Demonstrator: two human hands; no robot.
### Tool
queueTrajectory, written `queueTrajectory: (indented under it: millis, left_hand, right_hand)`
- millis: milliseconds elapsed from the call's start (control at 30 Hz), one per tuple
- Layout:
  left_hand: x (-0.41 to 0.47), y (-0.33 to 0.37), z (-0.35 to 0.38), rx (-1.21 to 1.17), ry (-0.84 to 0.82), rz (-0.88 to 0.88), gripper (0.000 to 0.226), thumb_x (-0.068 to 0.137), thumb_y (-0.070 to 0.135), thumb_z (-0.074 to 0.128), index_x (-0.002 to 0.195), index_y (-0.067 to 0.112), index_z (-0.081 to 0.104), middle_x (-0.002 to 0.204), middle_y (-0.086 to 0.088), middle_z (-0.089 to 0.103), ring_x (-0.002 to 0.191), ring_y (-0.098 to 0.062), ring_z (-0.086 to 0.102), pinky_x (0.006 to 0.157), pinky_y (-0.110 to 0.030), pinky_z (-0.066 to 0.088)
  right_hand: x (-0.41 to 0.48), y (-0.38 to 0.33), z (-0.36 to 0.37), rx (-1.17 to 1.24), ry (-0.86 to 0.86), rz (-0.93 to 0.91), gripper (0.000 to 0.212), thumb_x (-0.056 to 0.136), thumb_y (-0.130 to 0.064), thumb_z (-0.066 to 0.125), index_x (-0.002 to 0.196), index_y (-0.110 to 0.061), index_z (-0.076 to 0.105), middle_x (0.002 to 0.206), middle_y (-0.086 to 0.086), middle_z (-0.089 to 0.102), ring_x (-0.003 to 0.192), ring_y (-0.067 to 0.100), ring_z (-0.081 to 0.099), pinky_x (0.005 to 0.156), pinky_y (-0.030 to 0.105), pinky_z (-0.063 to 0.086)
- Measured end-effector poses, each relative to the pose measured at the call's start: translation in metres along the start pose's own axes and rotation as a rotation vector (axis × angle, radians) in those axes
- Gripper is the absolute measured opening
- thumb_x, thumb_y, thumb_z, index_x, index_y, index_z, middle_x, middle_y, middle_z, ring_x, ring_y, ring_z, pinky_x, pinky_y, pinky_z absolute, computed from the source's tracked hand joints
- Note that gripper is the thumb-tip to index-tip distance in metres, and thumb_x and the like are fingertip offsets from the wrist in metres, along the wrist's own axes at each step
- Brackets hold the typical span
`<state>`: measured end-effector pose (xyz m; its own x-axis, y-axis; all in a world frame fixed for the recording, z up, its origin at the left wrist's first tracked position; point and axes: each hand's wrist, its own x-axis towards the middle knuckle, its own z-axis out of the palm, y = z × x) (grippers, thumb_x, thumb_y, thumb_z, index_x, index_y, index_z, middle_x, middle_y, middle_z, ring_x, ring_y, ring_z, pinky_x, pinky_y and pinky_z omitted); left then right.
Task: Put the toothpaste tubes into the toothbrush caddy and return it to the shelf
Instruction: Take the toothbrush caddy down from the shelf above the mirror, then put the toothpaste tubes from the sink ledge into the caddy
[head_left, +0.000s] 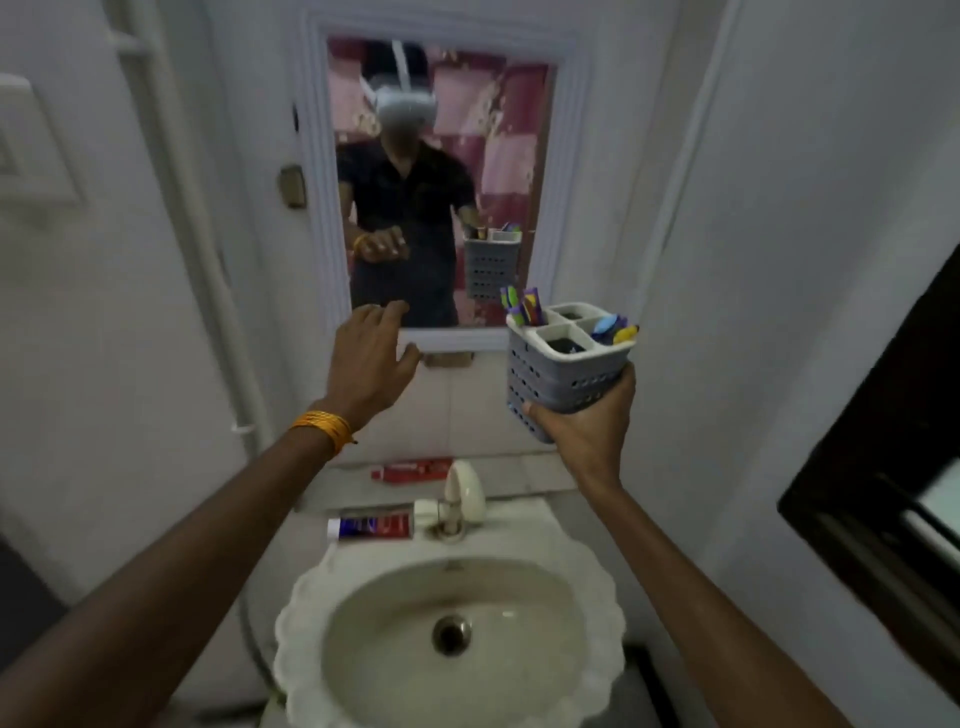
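The right hand grips the grey toothbrush caddy from below and behind, fingers wrapped around its perforated wall, holding it up in the air beside the mirror with a slight tilt. Toothbrushes stick out of its compartments (the near one looks dark inside, contents unclear). The left hand is raised in front of the mirror's lower edge, fingers spread and loosely curled, holding nothing. Two toothpaste tubes lie below: one toothpaste tube on the sink rim just left of the tap, the other tube on the ledge behind it.
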<state>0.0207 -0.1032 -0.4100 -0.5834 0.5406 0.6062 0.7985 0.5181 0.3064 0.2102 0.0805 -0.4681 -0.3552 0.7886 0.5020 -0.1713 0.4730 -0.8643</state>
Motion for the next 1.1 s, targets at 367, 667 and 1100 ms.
queueTrajectory:
  millis: [367, 667, 1100]
  left_hand:
    - [-0.098, -0.061, 0.107, 0.084, -0.434, -0.247, 0.045, 0.089, 0.024, 0.059, 0.131, 0.009, 0.054, 0.124, -0.017, 0.066, 0.111, -0.037, 0.060, 0.088, -0.044, 0.052]
    - [-0.139, -0.115, 0.169, 0.153, -0.664, -0.385, 0.036, 0.090, 0.030, 0.060, 0.120, 0.010, 0.057, 0.114, -0.015, 0.066, 0.103, -0.034, 0.060, 0.081, -0.041, 0.052]
    - [-0.147, -0.177, 0.201, 0.358, -0.790, -0.335, 0.038, 0.090, 0.020, 0.062, 0.127, 0.013, 0.060, 0.117, -0.012, 0.066, 0.112, -0.032, 0.056, 0.089, -0.042, 0.052]
  right_hand:
    - [-0.076, 0.154, 0.005, -0.083, -0.116, 0.265, 0.122, 0.048, -0.006, 0.105, 0.150, -0.006, 0.037, 0.144, 0.005, 0.051, 0.128, 0.013, 0.055, 0.100, 0.004, 0.046]
    - [-0.089, 0.215, 0.033, -0.116, -0.153, 0.356, 0.122, 0.050, -0.010, 0.106, 0.151, -0.012, 0.036, 0.144, 0.000, 0.053, 0.132, 0.019, 0.057, 0.106, 0.021, 0.053]
    - [-0.096, 0.226, 0.049, -0.088, -0.006, 0.372, 0.122, 0.051, -0.004, 0.104, 0.151, -0.006, 0.035, 0.148, 0.009, 0.051, 0.131, 0.015, 0.059, 0.109, 0.023, 0.052]
